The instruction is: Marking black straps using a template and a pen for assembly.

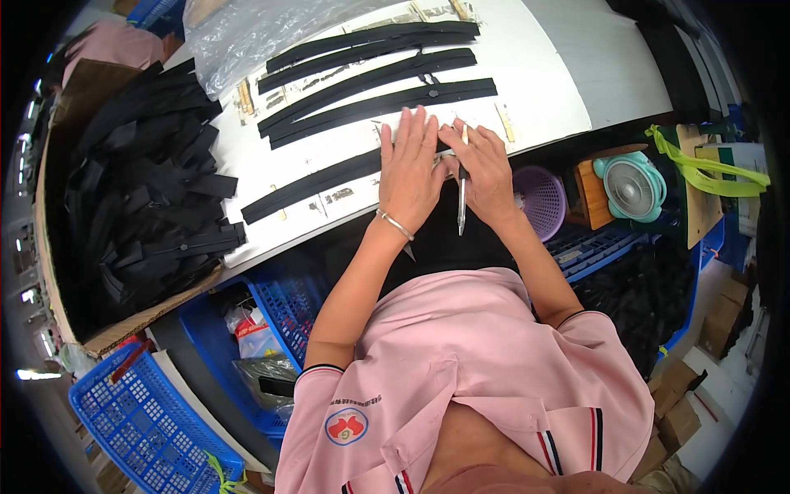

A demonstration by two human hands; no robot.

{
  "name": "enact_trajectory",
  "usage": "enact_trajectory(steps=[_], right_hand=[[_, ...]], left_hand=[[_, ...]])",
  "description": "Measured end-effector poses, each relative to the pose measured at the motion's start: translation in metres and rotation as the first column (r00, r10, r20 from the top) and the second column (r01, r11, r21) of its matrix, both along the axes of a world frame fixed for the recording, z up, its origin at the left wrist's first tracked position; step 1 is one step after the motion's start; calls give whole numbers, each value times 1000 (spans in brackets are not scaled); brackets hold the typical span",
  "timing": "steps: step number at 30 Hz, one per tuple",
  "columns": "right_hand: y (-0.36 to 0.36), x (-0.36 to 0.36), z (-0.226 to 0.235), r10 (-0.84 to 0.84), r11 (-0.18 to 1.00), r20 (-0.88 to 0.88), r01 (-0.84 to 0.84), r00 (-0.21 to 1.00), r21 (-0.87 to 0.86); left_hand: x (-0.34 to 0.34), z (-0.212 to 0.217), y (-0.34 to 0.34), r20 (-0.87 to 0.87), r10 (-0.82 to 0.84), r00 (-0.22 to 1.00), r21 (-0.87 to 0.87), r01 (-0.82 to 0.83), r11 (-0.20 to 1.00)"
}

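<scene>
My left hand lies flat on a black fabric strip near the table's front edge, fingers stretched out. Close beside it, my right hand is closed with a slim silver pen between its fingers, one end hanging toward me. The right end of the strip is hidden under both hands. Beyond them, several more black strips lie across the white table. One of these, the nearest strip, has a small round button-like spot on it.
On the left, a cardboard box is heaped with black fabric pieces. Clear plastic sheeting lies at the back. Blue baskets stand below left. A purple basket and a turquoise fan are at right.
</scene>
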State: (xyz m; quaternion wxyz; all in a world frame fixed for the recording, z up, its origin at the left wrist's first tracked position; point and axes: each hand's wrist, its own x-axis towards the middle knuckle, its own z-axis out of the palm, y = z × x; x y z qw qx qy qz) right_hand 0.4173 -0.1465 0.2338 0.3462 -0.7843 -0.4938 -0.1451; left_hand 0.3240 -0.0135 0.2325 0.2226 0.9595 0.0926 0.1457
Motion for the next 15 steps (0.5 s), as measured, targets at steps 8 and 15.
enact_trajectory(steps=[8, 15], right_hand=[[-49, 41, -1, -45, 974, 56, 57, 997, -221], [-59, 53, -6, -40, 967, 75, 57, 996, -248]], left_hand=[[-65, 6, 11, -91, 181, 979, 39, -178, 983], [-112, 4, 31, -115, 421, 900, 137, -406, 904]])
